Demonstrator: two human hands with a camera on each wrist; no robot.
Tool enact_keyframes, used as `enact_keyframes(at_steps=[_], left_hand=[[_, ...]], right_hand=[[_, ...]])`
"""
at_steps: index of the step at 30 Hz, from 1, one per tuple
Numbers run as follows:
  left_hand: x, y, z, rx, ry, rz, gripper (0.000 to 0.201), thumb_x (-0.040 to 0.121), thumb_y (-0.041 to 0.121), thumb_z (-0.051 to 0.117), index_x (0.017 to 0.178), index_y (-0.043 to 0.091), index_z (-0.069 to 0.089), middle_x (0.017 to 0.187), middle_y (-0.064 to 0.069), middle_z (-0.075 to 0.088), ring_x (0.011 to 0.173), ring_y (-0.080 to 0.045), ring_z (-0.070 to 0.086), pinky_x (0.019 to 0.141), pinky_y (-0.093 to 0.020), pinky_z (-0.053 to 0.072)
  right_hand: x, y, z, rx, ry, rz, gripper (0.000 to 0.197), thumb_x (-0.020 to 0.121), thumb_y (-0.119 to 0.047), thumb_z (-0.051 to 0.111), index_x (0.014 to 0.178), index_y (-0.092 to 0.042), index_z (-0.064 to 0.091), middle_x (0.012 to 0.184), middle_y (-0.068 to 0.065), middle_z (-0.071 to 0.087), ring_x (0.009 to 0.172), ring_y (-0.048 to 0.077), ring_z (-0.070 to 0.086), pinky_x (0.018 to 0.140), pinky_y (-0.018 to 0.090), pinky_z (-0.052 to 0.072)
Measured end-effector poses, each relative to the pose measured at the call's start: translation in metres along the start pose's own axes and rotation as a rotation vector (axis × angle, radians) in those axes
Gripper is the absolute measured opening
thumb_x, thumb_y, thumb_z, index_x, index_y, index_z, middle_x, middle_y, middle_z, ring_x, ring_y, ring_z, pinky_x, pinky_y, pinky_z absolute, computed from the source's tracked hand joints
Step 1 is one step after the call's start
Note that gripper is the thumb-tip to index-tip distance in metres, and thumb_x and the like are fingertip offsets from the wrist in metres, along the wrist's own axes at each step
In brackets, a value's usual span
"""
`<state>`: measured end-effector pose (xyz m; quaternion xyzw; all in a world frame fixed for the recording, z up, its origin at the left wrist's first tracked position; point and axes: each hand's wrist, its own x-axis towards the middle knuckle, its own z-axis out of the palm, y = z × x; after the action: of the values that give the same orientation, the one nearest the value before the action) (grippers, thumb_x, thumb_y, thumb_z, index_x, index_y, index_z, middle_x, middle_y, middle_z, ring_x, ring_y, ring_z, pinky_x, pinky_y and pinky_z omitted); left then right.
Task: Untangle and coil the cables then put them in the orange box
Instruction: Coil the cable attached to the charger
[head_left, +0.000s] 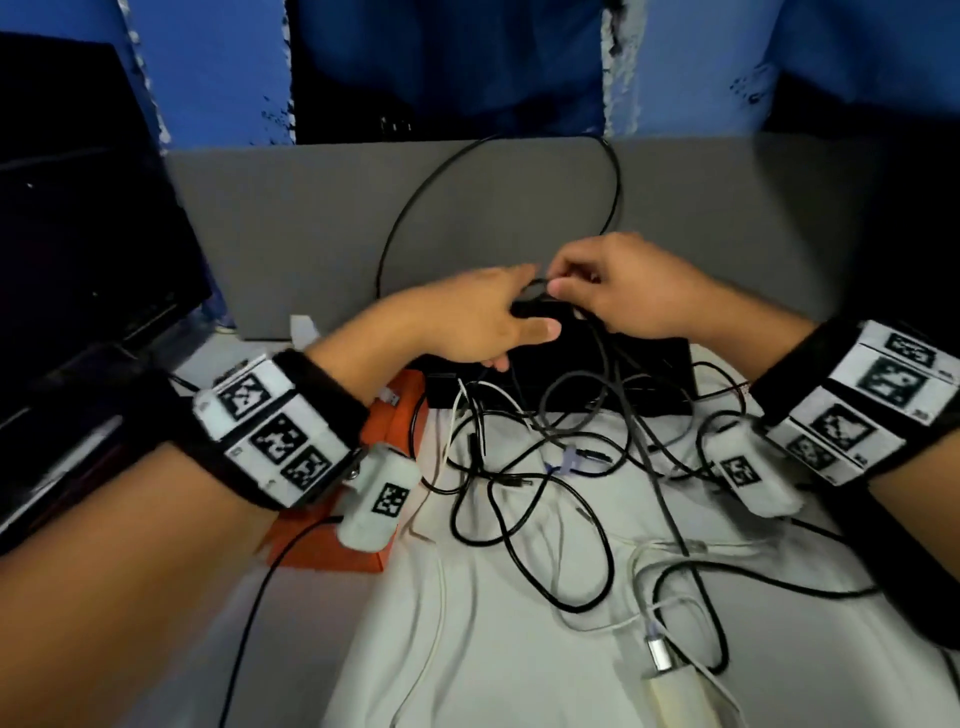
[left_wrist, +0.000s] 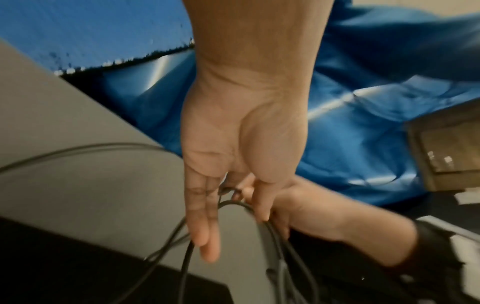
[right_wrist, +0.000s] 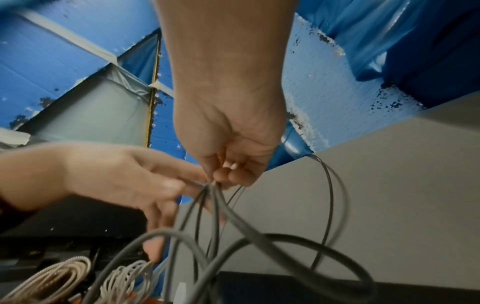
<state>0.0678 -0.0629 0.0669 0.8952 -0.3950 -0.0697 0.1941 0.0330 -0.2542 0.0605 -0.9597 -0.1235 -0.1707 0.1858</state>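
pinch point on black cable (head_left: 602, 358) hidden between both hands' fingers (head_left: 563, 286)

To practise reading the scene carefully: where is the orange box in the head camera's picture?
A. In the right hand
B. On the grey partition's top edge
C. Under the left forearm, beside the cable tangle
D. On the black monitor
C: the orange box lies on the table under the left wrist, left of the tangled cables.
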Motion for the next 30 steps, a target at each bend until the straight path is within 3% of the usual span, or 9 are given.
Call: enact_keyframes(at_steps=[3,6,11,14,16,21,24,27,30], left_hand=[[0.042,-0.012,0.014,-0.199,-0.048,-0.013,0.018,0.108,0.017,0.045,0.116,0.003,0.053,0.091,-0.011,0.065,0.059,-0.019,0.072,0.06,-0.032,0.061],[0.069,-0.029,0.007,-0.259,0.085,-0.099,0.023,0.108,0.005,0.036,0.103,-0.001,0.057,0.076,-0.011,0.057,0.041,-0.008,0.063,0.045,-0.023,0.052],[0.087,-0.061,-0.006,-0.453,0.254,-0.228,0.019,0.108,0.009,0.04,0.109,0.0,0.056,0.078,-0.007,0.06,0.044,-0.007,0.064,0.048,-0.02,0.052],[0.086,-0.065,-0.004,-0.434,0.159,-0.219,0.027,0.105,0.004,0.04,0.088,0.011,0.06,0.081,-0.004,0.063,0.05,-0.006,0.065,0.053,-0.019,0.051],[0.082,-0.061,0.001,-0.382,0.06,-0.214,0.034,0.101,-0.004,0.036,0.091,0.014,0.063,0.088,0.0,0.067,0.064,-0.009,0.067,0.061,-0.02,0.051],[0.071,-0.037,0.004,-0.211,0.027,-0.121,0.033,0.1,0.001,0.041,0.115,0.018,0.066,0.11,-0.005,0.07,0.077,-0.018,0.07,0.081,-0.027,0.054],[0.062,-0.011,0.002,-0.204,0.089,0.028,0.019,0.103,0.016,0.054,0.115,0.019,0.069,0.105,0.002,0.075,0.054,-0.012,0.065,0.073,-0.015,0.05],[0.056,0.019,0.009,-0.237,-0.064,0.121,0.027,0.103,0.039,0.056,0.111,0.018,0.072,0.107,0.01,0.075,0.061,-0.02,0.067,0.08,-0.024,0.055],[0.064,0.034,0.021,-0.152,-0.13,0.138,0.039,0.101,0.048,0.056,0.1,0.013,0.071,0.092,-0.006,0.078,0.066,-0.024,0.073,0.076,-0.027,0.057]], right_hand=[[-0.009,0.002,-0.009,0.192,0.003,0.074,0.016,0.104,-0.021,0.057,0.095,-0.014,0.068,0.072,0.0,0.066,0.043,0.004,0.055,0.045,0.021,0.046],[-0.023,0.025,-0.019,0.174,-0.141,0.25,0.022,0.107,-0.022,0.049,0.099,-0.01,0.066,0.083,0.007,0.068,0.055,0.02,0.061,0.048,0.03,0.048],[-0.061,0.067,-0.012,-0.217,-0.967,0.394,0.03,0.091,-0.04,0.074,0.115,-0.026,0.066,0.108,0.002,0.072,0.086,0.016,0.067,0.068,0.031,0.056],[-0.081,0.082,0.01,-0.45,-1.134,0.347,0.055,0.073,-0.057,0.082,0.121,-0.036,0.065,0.115,-0.005,0.069,0.106,0.02,0.067,0.094,0.04,0.057],[-0.088,0.091,0.021,-0.541,-1.155,0.32,0.043,0.072,-0.055,0.081,0.107,-0.033,0.07,0.109,0.0,0.073,0.103,0.022,0.068,0.094,0.043,0.057],[-0.076,0.088,0.009,-0.426,-0.87,0.246,0.01,0.089,-0.025,0.072,0.082,-0.025,0.065,0.074,-0.01,0.061,0.071,0.01,0.054,0.07,0.027,0.045],[-0.052,0.08,-0.008,-0.301,-0.435,0.235,0.012,0.092,-0.011,0.065,0.088,-0.021,0.071,0.079,-0.003,0.067,0.08,0.022,0.062,0.073,0.033,0.047],[-0.032,0.058,-0.028,-0.194,-0.106,0.238,0.011,0.093,-0.013,0.066,0.1,-0.013,0.074,0.089,0.006,0.069,0.085,0.023,0.062,0.07,0.028,0.038],[-0.017,0.035,-0.043,-0.131,0.089,0.178,0.011,0.091,-0.016,0.07,0.101,-0.013,0.074,0.093,0.002,0.069,0.088,0.017,0.061,0.074,0.026,0.041]])
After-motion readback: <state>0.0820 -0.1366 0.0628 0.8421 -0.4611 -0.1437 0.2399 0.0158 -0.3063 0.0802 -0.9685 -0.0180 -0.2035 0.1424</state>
